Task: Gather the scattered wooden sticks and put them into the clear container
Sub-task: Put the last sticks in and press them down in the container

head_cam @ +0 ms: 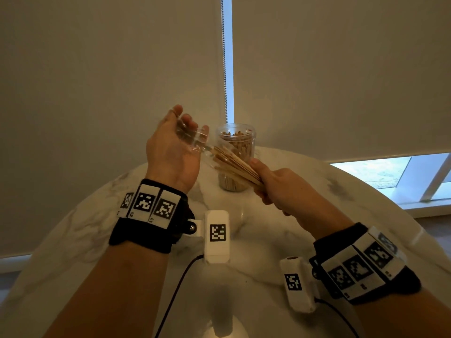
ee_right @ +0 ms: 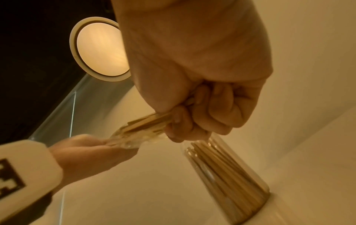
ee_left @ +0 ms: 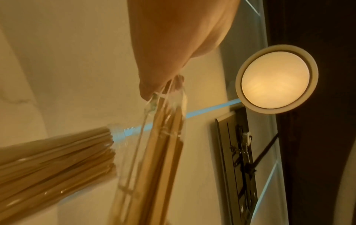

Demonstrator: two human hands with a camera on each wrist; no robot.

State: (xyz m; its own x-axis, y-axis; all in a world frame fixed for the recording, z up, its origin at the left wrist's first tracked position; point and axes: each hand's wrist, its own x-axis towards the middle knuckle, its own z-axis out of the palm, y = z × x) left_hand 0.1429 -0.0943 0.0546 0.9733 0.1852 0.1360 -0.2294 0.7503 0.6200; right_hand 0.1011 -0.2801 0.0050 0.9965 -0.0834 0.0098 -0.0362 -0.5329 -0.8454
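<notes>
Left hand [head_cam: 170, 152] grips tilted clear container [head_cam: 195, 140] — mouth angled to receive. Right hand [head_cam: 273, 189] clasps stick bundle [head_cam: 234, 164], tips entering it — a filled jar [head_cam: 235, 157] stands beyond both hands.

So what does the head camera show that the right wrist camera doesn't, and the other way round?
Only the head view shows the round white marble table, both black wristbands with printed markers, and the window blind's bead chain.

Only the right wrist view shows a round glowing ceiling lamp.

Both show the right hand gripping a bundle of thin wooden sticks, the left hand holding a clear plastic wrapper around their far ends, and the clear stick-filled jar standing behind.
</notes>
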